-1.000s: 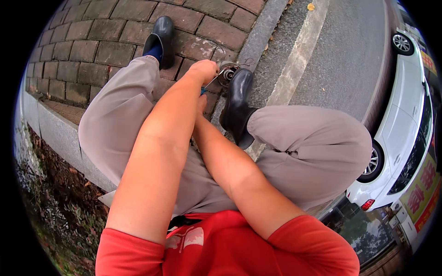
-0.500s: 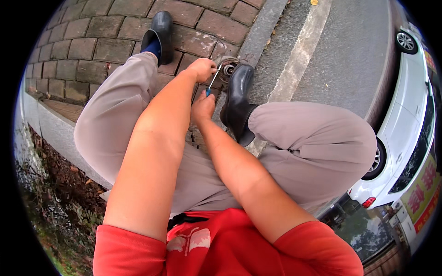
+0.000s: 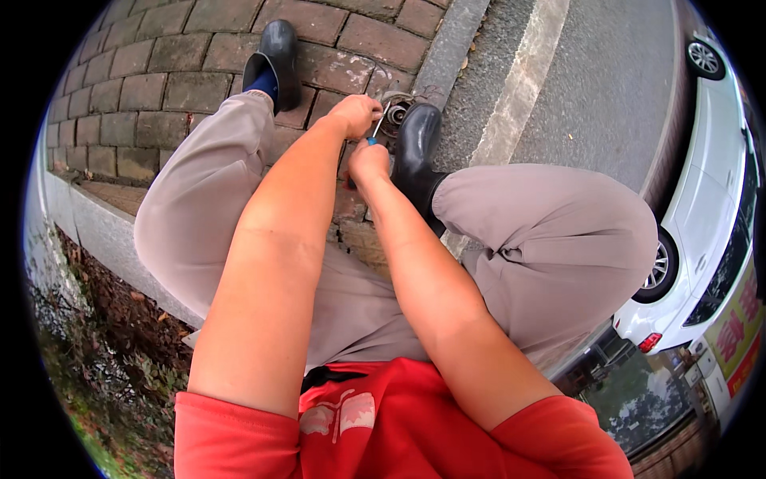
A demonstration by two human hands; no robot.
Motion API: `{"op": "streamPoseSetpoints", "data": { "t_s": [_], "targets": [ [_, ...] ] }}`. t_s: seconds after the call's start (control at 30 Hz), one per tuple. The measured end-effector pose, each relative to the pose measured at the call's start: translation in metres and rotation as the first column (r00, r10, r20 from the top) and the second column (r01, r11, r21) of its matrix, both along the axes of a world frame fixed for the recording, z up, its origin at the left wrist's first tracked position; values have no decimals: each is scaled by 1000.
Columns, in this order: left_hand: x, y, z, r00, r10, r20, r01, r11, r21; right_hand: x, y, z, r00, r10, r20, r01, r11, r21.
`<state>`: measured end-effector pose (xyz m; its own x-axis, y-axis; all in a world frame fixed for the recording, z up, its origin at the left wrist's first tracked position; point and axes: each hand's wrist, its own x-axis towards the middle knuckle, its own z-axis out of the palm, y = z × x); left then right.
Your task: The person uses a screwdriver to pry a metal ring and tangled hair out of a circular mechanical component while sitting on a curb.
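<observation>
A screwdriver with a blue handle (image 3: 372,141) and thin metal shaft (image 3: 381,120) is gripped in my right hand (image 3: 369,164), angled up toward a round metal part (image 3: 396,113) on the paving at the kerb. My left hand (image 3: 359,113) is just above and left of the handle, its fingers curled by the shaft; what they pinch is too small to make out. My right black rubber boot (image 3: 418,152) stands against the metal part and partly covers it; thin wire-like strands lie beside it.
My left boot (image 3: 278,60) rests on the brick pavement (image 3: 191,52). A stone kerb strip (image 3: 455,44) borders the asphalt road (image 3: 598,96) with a pale painted line. A white car (image 3: 710,207) stands at right, near a colourful sign. A planting bed (image 3: 104,335) lies behind the low edge at left.
My right hand has come out from behind my left forearm and moved up and right with the screwdriver, nearer the metal part. My left hand has shifted slightly upward.
</observation>
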<state>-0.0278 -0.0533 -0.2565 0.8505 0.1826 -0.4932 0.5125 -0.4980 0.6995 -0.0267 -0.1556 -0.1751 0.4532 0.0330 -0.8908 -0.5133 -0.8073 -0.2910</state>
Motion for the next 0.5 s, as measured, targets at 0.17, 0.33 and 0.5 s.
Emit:
{"op": "streamPoseSetpoints", "data": {
  "t_s": [0.17, 0.33, 0.5],
  "targets": [
    [15, 5, 7, 997, -69, 46, 66, 996, 67, 30, 9, 33, 993, 54, -105, -62, 995, -82],
    [38, 13, 20, 986, -163, -33, 166, 983, 81, 79, 8, 55, 885, 384, -262, -426, 896, -127],
    [52, 22, 6, 949, -245, -200, 270, 957, 104, 60, 4, 42, 936, 321, -143, -337, 935, -107]
  ]
}}
